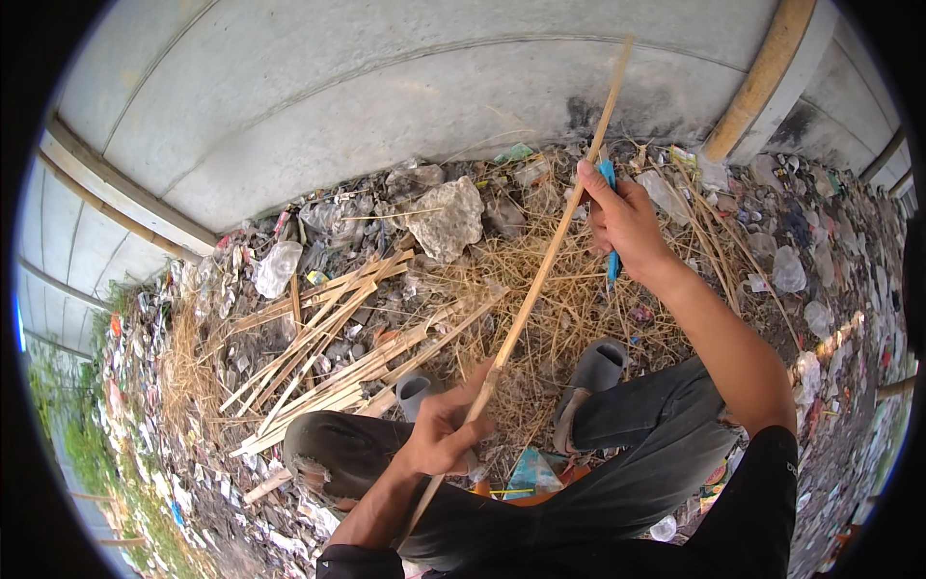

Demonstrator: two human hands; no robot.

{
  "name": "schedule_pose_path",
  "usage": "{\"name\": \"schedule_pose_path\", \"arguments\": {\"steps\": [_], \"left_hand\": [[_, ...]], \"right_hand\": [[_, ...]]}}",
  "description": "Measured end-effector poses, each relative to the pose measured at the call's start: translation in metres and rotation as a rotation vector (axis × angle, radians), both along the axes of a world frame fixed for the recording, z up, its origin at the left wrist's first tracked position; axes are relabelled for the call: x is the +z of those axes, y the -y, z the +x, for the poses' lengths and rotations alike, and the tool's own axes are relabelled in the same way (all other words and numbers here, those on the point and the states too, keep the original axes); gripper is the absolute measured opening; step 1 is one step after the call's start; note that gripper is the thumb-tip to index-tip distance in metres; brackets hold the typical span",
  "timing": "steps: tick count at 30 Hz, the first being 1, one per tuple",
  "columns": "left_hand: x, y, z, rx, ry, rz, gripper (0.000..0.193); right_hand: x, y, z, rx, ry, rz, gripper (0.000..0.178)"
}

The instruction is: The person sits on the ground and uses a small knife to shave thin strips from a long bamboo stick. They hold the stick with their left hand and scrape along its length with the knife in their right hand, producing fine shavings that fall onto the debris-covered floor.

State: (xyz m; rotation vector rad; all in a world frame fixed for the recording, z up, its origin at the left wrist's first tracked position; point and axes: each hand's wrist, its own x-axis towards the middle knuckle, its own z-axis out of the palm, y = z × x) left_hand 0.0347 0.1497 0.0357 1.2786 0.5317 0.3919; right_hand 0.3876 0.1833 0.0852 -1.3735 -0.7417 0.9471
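A long, narrow bamboo strip slants across the middle, its far end up against the wall in view and its near end over my lap. Around its lower part, my left hand is closed, thumb and fingers on either side. Farther up, my right hand grips a blue utility knife, whose upper end lies beside the strip. The thumb of that hand presses on the strip's edge. Whether the blade cuts into the bamboo is too small to tell. Thin shavings lie on the ground beneath.
Several split bamboo strips lie in a pile to the left, near my knee. A pale rock sits by the concrete wall. Litter covers the ground, and a bamboo post leans at the right. My grey sandals stand among shavings.
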Motion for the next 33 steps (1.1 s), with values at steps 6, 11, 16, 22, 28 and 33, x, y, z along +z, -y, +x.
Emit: {"name": "schedule_pose_path", "arguments": {"steps": [6, 11, 16, 22, 28, 33], "left_hand": [[-0.003, 0.004, 0.001, -0.052, 0.089, -0.127, 0.072], [0.002, 0.003, 0.007, -0.155, 0.107, -0.237, 0.068], [0.006, 0.003, 0.010, -0.211, 0.052, -0.325, 0.060], [0.002, -0.002, 0.011, -0.175, 0.069, -0.427, 0.053], [-0.002, -0.003, 0.011, -0.098, 0.022, -0.350, 0.045], [-0.002, -0.003, 0.017, -0.049, -0.028, -0.252, 0.044]], "right_hand": [[0.002, 0.000, 0.019, -0.071, 0.016, 0.027, 0.049], [-0.008, 0.007, 0.025, -0.063, 0.174, 0.016, 0.051], [-0.016, 0.011, -0.006, 0.081, 0.585, 0.006, 0.062], [-0.025, 0.022, -0.046, 0.217, 0.776, 0.009, 0.081], [-0.018, 0.041, -0.086, 0.403, 0.690, -0.027, 0.085], [-0.028, 0.047, -0.088, 0.470, 0.687, 0.019, 0.069]]}}
